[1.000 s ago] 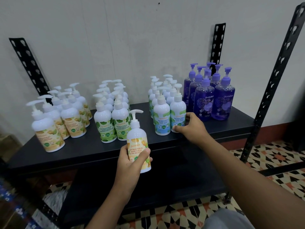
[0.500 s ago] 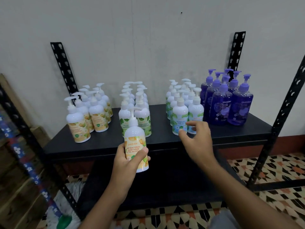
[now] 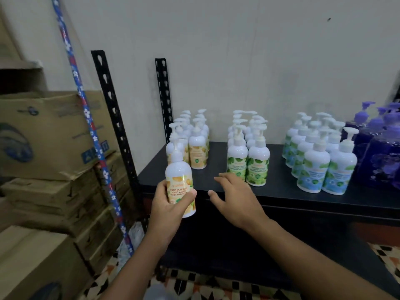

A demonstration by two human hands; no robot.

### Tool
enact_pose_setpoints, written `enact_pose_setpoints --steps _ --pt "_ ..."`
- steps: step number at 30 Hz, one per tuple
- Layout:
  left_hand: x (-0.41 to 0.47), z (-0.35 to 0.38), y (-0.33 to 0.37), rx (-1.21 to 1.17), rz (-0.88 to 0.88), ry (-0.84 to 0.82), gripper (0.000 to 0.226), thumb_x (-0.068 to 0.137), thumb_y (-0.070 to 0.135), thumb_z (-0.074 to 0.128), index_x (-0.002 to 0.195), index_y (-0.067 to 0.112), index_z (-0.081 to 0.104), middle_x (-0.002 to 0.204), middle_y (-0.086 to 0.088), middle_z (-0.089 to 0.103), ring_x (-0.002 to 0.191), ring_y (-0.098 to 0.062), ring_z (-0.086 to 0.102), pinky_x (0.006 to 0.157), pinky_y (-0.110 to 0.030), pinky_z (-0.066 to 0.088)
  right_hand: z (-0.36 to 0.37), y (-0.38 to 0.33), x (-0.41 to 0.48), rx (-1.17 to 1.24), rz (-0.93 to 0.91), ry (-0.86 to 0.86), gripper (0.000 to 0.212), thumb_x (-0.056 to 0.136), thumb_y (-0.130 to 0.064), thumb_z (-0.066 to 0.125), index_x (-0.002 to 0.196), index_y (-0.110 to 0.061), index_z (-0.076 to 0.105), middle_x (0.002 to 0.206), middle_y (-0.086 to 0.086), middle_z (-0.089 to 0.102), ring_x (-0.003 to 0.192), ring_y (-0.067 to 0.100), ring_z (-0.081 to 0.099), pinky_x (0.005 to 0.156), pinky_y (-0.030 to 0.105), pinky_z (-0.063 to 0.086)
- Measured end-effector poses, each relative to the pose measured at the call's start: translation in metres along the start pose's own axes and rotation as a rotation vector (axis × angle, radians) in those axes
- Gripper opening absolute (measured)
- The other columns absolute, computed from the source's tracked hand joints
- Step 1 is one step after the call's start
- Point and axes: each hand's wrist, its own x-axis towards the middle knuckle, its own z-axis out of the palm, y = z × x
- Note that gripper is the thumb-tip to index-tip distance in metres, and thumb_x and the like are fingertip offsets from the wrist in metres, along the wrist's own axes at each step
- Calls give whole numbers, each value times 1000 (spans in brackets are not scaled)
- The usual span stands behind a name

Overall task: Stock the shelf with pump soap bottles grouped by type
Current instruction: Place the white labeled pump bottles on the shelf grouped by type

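Now: orange-label bottle held off the shelf's left front corner

Farthest left, stacked cardboard boxes [image 3: 49, 135] fill the edge of the view, and a blue pole [image 3: 94, 137] patterned with flowers leans across them. Just beside it stand a slotted black front upright [image 3: 114, 110] and a rear upright [image 3: 163, 94] against the pale wall [image 3: 259, 61].

Next comes the left hand [image 3: 166, 211], fingers and thumb wrapped round the lower body of the held bottle [image 3: 179, 182]. This white pump bottle with an orange label is upright, in the air in front of the black shelf [image 3: 281, 182] at its left front corner, with its base lower than the shelf top. Right behind it, the orange-label group [image 3: 197, 152] stands on the shelf in two rows running back to the wall.

Further right, the right hand [image 3: 236, 200] is over the shelf's front edge, palm down, fingers spread and loosely straight, holding nothing. Its fingertips are near the base of the front bottles of the green-label group [image 3: 249, 161]; whether it touches the shelf cannot be told.

Beyond a gap stands the blue-label group [image 3: 318, 167], also white with white pumps, in rows. Just beside it, at the right edge, the purple bottles [image 3: 381, 156] are blurred and partly cut off. Below, the floor [image 3: 194, 284] shows patterned tiles
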Motion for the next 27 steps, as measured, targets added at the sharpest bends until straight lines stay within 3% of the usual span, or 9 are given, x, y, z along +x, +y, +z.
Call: enact_pose_setpoints --steps 6,8,10,13,18,20,23,25,27 --pt "35 -14 -8 108 59 -34 54 80 28 86 127 28 59 109 7 72 91 0 71 73 -16 56 32 13 -10 -201 -11 -81 72 100 -65 17 158 -24 33 165 -3 30 154 16 19 124 40 13" --pt "45 -14 -13 169 70 -41 62 70 47 87 125 34 61 118 2 69 97 -3 70 85 -24 58 36 17 -13 -217 -11 -74 75 99 -66 11 159 -27 29 166 -5 26 155 14 15 125 39 8" --pt "53 -11 -18 215 76 -44 69 61 60 83 123 40 62 123 -1 66 104 -8 69 95 -39 57 37 18 -14 -226 -7 -70 73 99 -66 11 159 -29 28 167 -7 23 155 13 13 125 39 7" --pt "59 -4 -21 223 87 -33 61 61 60 83 117 43 64 121 0 66 105 -9 69 96 -42 57 40 18 -15 -220 3 -53 71 100 -65 15 158 -28 32 166 -6 28 154 14 17 124 40 8" --pt "68 10 -21 221 114 -13 50 70 46 88 114 35 67 113 7 70 99 -2 69 91 -33 58 44 16 -15 -217 27 -43 67 102 -64 18 157 -31 33 166 -9 26 154 11 15 123 37 2" --pt "72 17 -22 209 112 5 52 73 35 90 115 30 62 108 14 71 94 7 68 85 -21 55 43 16 -15 -218 32 -44 67 101 -65 15 158 -32 29 167 -11 22 155 10 11 123 36 0" --pt "76 24 -23 266 96 40 58 71 34 92 114 28 53 105 20 65 89 17 61 72 -6 47 41 14 -16 -212 34 -43 68 100 -65 14 158 -33 29 167 -11 21 155 9 10 122 35 -2" --pt "77 26 -25 315 105 64 60 69 39 92 114 27 55 109 16 64 94 10 63 74 -7 47 41 14 -16 -216 35 -45 68 100 -65 15 158 -32 29 167 -11 21 155 10 10 122 35 -2" --pt "73 27 -30 385 121 124 66 64 49 91 116 29 57 116 12 57 103 0 61 87 -19 49 41 13 -16 -202 38 -38 69 100 -66 15 158 -32 31 166 -10 23 155 11 12 122 36 0"
